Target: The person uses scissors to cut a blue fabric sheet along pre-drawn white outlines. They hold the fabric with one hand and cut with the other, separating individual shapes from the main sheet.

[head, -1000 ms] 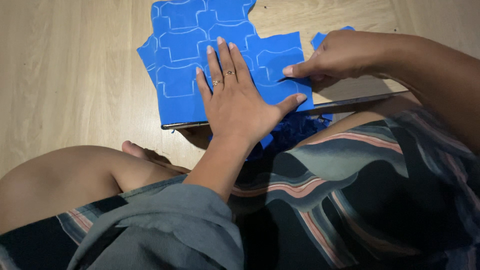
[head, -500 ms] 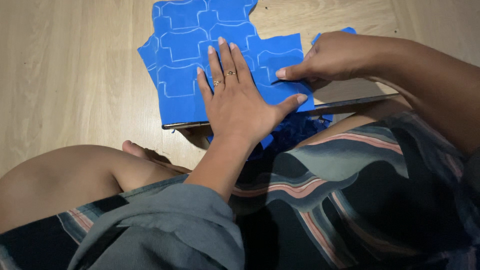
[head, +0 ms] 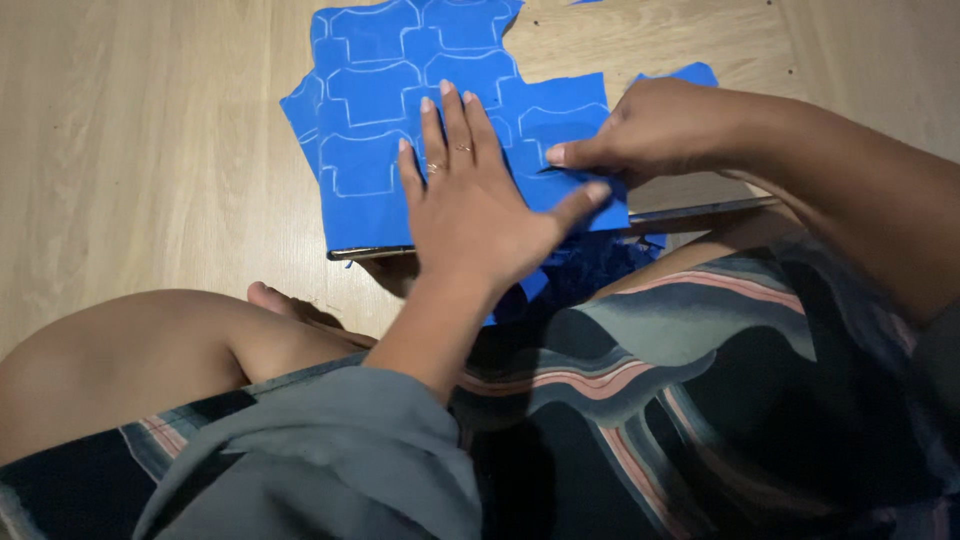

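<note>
A blue sheet [head: 365, 120] marked with pale outlines of interlocking shapes lies on a thin board [head: 700, 208] on the floor. My left hand [head: 480, 215] rests flat on the sheet, fingers spread, thumb stretched to the right, rings on two fingers. My right hand [head: 650, 130] comes in from the right with its fingers pinched together, fingertips touching the sheet just above my left thumb. Whatever it pinches is hidden. A small blue corner [head: 690, 73] shows behind the right hand.
Loose blue scraps [head: 590, 268] lie in shadow under the board's near edge, against my patterned clothing [head: 700, 400]. My bare knee [head: 130, 360] and foot [head: 275, 300] rest at the lower left. Light wooden floor [head: 130, 150] surrounds the sheet.
My right hand has slid a little to the left along the sheet, closer to my left thumb. My left hand has stayed flat in place.
</note>
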